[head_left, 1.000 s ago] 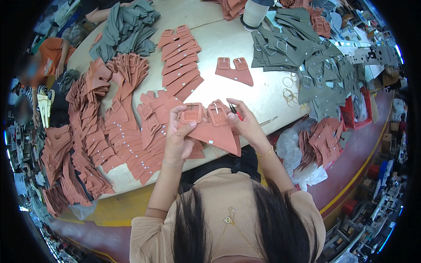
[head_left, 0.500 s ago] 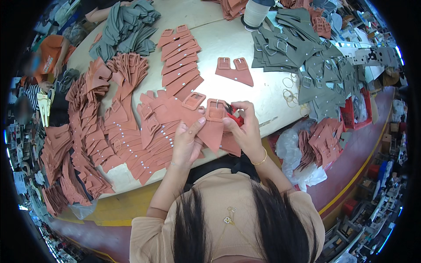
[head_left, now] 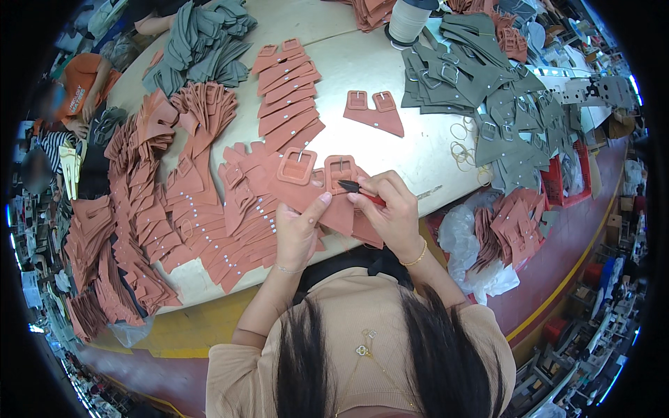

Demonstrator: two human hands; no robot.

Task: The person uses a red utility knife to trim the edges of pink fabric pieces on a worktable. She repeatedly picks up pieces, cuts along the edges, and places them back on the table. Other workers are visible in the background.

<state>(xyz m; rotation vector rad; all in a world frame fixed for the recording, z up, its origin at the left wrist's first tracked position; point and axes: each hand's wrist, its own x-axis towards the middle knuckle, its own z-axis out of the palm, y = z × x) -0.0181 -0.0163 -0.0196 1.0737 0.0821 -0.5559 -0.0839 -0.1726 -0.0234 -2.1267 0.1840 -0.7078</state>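
A terracotta leather strap piece point(head_left: 339, 215) with two covered buckles is held up in front of me over the table. My left hand point(head_left: 296, 235) pinches its lower left part, thumb on top. In my right hand point(head_left: 395, 217) is a pair of thread snips point(head_left: 350, 187) with dark tips and a red handle. The tips lie over the lower edge of the right buckle point(head_left: 339, 167), pointing left. That hand's thumb also rests by the edge of the leather piece. The left buckle point(head_left: 296, 166) shows its metal prong.
Terracotta pieces point(head_left: 223, 233) cover the table on the left, and a neat row point(head_left: 287, 97) lies beyond. One separate buckled piece point(head_left: 375, 115) lies ahead. Dark green buckled pieces point(head_left: 453, 80) and a thread cone point(head_left: 408, 24) are at right. Rubber bands point(head_left: 460, 150) lie near them.
The snips have swung left, bringing their tips onto the right buckle. The leather piece has shifted and turned slightly, its left buckle now farther left and facing up more.
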